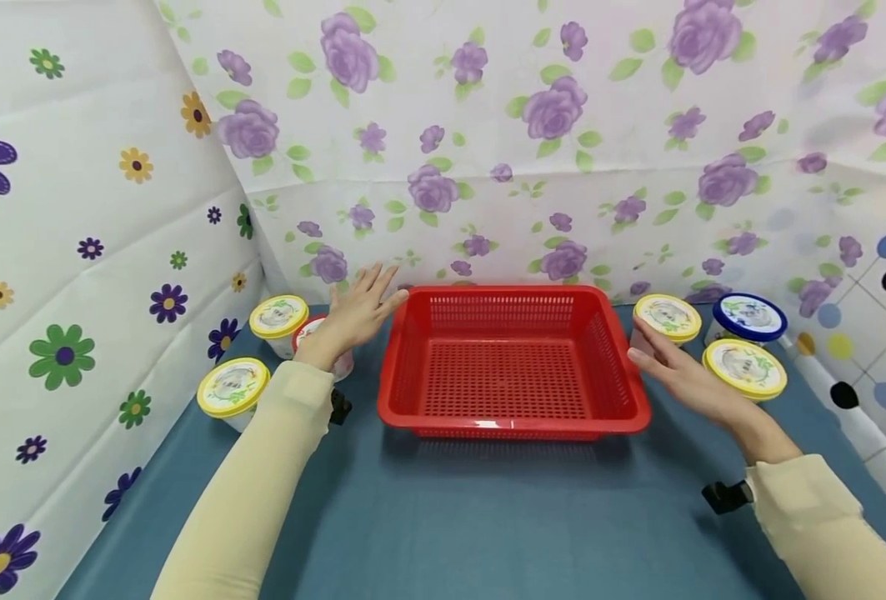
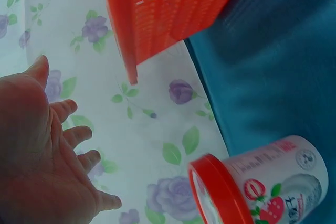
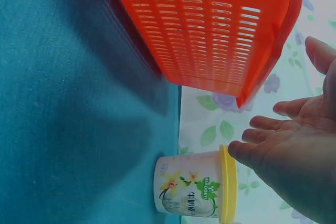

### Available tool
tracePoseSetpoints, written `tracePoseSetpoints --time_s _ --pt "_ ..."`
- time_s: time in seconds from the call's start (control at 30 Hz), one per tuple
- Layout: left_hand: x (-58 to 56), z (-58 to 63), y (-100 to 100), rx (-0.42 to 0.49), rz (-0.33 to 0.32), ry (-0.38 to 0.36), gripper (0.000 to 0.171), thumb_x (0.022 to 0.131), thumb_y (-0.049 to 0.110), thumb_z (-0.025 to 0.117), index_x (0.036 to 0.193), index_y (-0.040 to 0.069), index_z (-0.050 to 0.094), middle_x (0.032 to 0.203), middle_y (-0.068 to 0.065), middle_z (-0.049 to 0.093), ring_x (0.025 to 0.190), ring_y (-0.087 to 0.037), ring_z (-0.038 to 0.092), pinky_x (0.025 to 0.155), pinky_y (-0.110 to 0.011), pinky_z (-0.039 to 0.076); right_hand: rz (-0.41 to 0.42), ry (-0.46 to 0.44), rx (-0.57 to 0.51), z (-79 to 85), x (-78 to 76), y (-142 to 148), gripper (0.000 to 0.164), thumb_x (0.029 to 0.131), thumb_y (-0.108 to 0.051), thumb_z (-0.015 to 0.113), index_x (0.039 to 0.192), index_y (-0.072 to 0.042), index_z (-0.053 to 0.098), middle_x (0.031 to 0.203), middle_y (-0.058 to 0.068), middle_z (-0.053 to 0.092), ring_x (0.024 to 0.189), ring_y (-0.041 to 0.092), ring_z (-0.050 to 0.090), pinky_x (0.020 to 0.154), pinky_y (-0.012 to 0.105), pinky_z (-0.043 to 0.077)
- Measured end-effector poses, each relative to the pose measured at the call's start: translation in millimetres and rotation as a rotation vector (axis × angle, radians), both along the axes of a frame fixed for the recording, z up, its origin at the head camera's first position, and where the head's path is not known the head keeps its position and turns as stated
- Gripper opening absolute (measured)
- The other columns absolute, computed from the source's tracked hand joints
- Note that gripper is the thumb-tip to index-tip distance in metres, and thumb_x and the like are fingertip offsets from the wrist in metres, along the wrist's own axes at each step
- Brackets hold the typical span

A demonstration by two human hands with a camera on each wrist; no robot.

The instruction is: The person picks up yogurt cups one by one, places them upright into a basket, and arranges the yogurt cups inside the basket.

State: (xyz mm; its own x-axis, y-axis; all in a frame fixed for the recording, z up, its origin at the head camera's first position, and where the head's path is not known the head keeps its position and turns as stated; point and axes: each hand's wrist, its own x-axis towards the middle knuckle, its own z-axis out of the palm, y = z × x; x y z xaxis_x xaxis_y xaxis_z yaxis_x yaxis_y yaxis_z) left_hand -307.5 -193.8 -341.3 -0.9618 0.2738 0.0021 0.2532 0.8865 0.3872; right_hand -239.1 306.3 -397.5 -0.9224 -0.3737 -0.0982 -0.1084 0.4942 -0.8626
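Note:
A red plastic basket (image 1: 513, 425) with slotted sides sits on the blue table between my hands, its inside bare. My left hand (image 1: 360, 315) is raised at the basket's left rim, fingers spread and holding nothing. Below it stands a red-lidded tub (image 2: 278, 182) with a strawberry print, partly covered by the hand in the head view. At the basket's right side my right hand (image 1: 686, 382) reaches forward, fingers extended and palm facing the basket. Beyond its fingers is a yellow-lidded tub (image 3: 191, 184) with a flower print. Neither hand grips anything.
Two yellow-lidded tubs, one farther back (image 1: 279, 317) and one nearer (image 1: 233, 387), stand on the left. On the right are a blue-lidded tub (image 1: 750, 317) and another yellow-lidded tub (image 1: 745, 368). A flowered sheet (image 1: 427, 108) hangs behind the table (image 1: 488, 525).

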Motion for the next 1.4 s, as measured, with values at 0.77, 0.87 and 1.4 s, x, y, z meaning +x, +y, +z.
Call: tracePoseSetpoints --time_s 0.77,0.87,1.4 --pt "19.4 -18.9 -40.2 0.049 0.073 0.02 0.075 0.109 0.057 0.037 0.168 0.016 0.016 0.173 -0.018 0.008 0.159 -0.039 -0.003 0.117 -0.076 -0.008 0.002 -0.002 -0.063 -16.5 10.3 1.9 0.077 0.111 -0.041 0.048 0.169 -0.027 -0.001 0.174 0.015 0.006 0.156 0.048 0.01 0.113 0.076 0.023" --pt "19.8 -19.7 -42.9 0.039 0.085 0.015 0.074 0.11 0.056 0.036 0.169 0.016 0.014 0.174 -0.017 0.006 0.16 -0.038 -0.003 0.117 -0.076 -0.007 -0.013 -0.005 -0.054 -18.7 11.0 2.1 0.077 0.11 -0.043 0.048 0.169 -0.027 -0.001 0.174 0.015 0.006 0.156 0.047 0.01 0.113 0.077 0.023" --pt "28.4 -26.3 -55.6 0.071 0.105 -0.018 0.082 0.105 0.069 0.029 0.169 0.021 0.009 0.175 -0.014 0.001 0.159 -0.039 -0.004 0.115 -0.077 -0.01 -0.049 -0.06 -0.083 -33.6 19.2 2.3 0.078 0.11 -0.048 0.045 0.169 -0.027 -0.001 0.175 0.012 0.005 0.156 0.047 0.006 0.111 0.081 0.021"
